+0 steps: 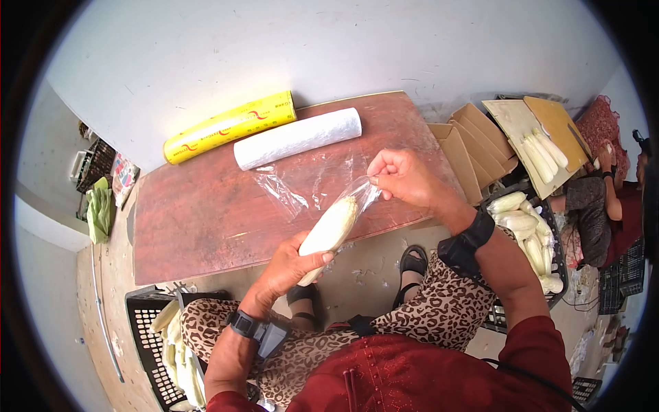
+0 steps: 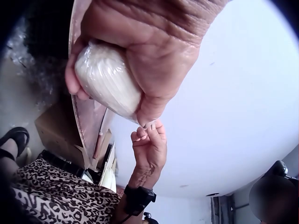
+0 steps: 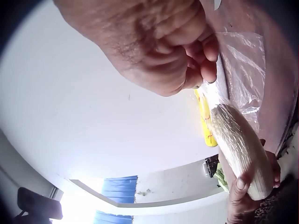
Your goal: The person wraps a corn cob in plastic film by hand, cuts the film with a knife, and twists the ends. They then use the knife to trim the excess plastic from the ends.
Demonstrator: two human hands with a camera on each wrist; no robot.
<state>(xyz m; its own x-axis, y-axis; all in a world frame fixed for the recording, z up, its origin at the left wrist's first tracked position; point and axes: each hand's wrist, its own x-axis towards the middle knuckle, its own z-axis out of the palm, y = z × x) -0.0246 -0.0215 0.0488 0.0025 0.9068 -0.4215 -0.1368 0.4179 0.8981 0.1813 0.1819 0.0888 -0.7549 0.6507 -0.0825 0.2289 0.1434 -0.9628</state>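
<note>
A pale ear of corn [image 1: 331,232] slants up over the table's front edge, wrapped in clear, wrinkled film. My left hand [image 1: 283,271] grips its lower end, the thumb lying across the near side. At the upper tip, my right hand [image 1: 410,182] pinches the gathered end of the plastic film [image 1: 368,192] and holds it stretched away from the cob. In the right wrist view, the film [image 3: 216,95] narrows to a twist at the fingertips. The left palm hides part of the corn [image 2: 110,79] in the left wrist view.
On the reddish table [image 1: 192,226] lie a white film roll [image 1: 298,139], a loose clear sheet [image 1: 288,197] and a yellow printed roll [image 1: 230,128]. Black crates with corn stand left [image 1: 145,336] and right [image 1: 559,250]. A cardboard box [image 1: 461,165] and another person [image 1: 614,213] are at right.
</note>
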